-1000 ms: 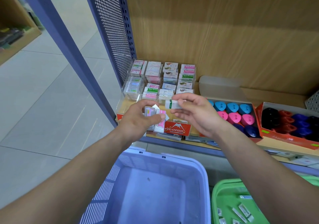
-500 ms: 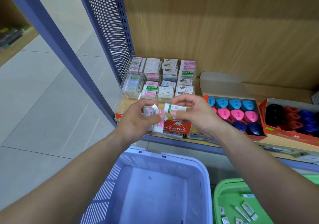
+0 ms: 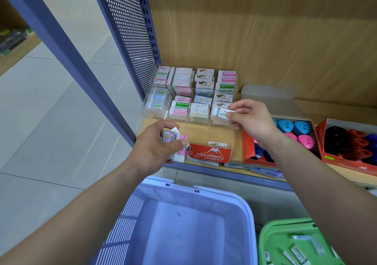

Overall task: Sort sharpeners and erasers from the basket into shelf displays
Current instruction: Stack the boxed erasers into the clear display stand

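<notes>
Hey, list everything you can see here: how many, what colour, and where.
eraser display: one, clear, shelf back left.
Hard Eraser box: one, red, shelf front.
blue-pink sharpener box: one, orange, shelf middle.
black-red sharpener box: one, orange, shelf right.
purple basket: one, below shelf.
green basket: one, lower right, holds packets.
single eraser: one, white-green, at display's front right.
eraser bundle: several, pink-white, over shelf front.
left hand: grips eraser bundle.
right hand: pinches single eraser.

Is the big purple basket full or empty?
Empty, as far as shown: the purple plastic basket has a bare floor with only tiny specks; its near end is out of frame.
</notes>
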### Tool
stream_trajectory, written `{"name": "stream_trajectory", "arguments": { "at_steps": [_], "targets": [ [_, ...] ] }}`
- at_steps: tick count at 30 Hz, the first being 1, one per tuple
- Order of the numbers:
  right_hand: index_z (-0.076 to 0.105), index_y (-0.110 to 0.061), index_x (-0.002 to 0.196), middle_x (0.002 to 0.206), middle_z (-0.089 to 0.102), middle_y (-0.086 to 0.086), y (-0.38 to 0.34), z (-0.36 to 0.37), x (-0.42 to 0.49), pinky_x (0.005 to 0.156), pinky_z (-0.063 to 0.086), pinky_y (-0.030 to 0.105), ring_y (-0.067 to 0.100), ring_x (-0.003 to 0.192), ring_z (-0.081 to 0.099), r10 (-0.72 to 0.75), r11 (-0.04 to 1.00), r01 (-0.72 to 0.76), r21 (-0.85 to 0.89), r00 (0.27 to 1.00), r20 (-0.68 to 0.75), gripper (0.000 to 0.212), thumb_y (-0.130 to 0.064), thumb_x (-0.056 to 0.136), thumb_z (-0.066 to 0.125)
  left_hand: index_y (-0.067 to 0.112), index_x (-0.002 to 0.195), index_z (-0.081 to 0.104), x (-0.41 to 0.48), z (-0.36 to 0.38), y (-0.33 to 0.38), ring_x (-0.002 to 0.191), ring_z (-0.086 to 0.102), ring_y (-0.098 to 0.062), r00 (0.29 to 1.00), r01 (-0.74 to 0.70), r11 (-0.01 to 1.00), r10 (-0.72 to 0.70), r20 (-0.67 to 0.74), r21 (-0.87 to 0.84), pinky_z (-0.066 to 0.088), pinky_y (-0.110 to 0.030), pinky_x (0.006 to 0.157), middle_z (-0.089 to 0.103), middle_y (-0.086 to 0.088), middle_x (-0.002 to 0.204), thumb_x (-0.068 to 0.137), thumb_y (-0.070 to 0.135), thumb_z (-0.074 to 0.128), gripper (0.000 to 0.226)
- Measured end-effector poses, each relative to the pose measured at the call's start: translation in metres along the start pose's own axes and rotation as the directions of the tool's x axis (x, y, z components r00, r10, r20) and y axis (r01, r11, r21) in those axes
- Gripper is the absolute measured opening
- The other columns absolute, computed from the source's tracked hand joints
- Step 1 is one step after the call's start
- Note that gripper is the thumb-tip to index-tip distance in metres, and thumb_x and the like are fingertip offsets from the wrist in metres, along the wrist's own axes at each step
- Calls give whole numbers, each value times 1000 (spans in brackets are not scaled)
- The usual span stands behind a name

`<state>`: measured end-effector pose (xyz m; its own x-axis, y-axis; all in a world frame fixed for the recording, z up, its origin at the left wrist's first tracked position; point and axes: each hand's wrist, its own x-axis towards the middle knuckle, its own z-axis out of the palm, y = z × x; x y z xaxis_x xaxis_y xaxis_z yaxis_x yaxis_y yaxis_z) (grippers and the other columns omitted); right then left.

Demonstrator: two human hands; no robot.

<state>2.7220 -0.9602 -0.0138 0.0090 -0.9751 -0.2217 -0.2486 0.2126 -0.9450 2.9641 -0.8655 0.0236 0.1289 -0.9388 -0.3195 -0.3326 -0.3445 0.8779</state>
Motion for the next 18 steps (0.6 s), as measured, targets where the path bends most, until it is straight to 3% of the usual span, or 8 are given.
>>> {"name": "stream_trajectory", "arguments": {
  "at_steps": [4, 9, 13, 15, 18],
  "targets": [
    [70, -21, 94, 91, 73, 2, -9, 35, 18, 64, 58, 29, 18, 74, 73, -92, 992, 96, -77, 995, 47, 15, -11, 87, 78, 23, 114, 64, 4, -14, -1, 65, 64, -10, 999, -13, 999, 15, -46, 47, 51, -17, 48, 63, -11, 108, 83, 21, 81, 35],
    [69, -29, 83, 84, 69, -1, -24, 90, 52, 74, 61, 35, 21, 75, 71, -197, 971, 205, -123, 977, 76, 22, -10, 87, 77, 22, 115, 64, 4, -38, 0, 45, 53, 0, 992, -19, 998, 26, -121, 58, 39, -11, 39, 63, -12, 101, 84, 22, 80, 35],
    [71, -23, 90, 83, 67, -4, -38, 126, 76, 67, 49, 21, 12, 77, 64, -218, 944, 235, -229, 971, 99, 11, -14, 87, 76, 26, 111, 65, 8, -53, -4, 60, 64, -16, 988, 2, 1000, 0, -156, 16, 52, -24, 44, 68, -16, 101, 82, 24, 82, 34],
    [69, -24, 85, 79, 66, -3, -42, 141, 80, 64, 49, 23, 15, 74, 64, -209, 942, 234, -243, 970, 124, 14, -12, 86, 75, 27, 110, 64, 9, -60, -7, 58, 64, -18, 985, 5, 999, 2, -172, 39, 60, -34, 52, 67, -16, 100, 81, 26, 83, 34],
    [67, -27, 80, 79, 67, -2, -42, 159, 73, 57, 49, 23, 17, 70, 68, -199, 953, 241, -185, 955, 219, 22, -8, 85, 76, 28, 108, 65, 11, -73, -12, 58, 65, -17, 979, 12, 996, 7, -202, 93, 62, -38, 60, 67, -9, 95, 80, 28, 84, 33]
  ]
}}
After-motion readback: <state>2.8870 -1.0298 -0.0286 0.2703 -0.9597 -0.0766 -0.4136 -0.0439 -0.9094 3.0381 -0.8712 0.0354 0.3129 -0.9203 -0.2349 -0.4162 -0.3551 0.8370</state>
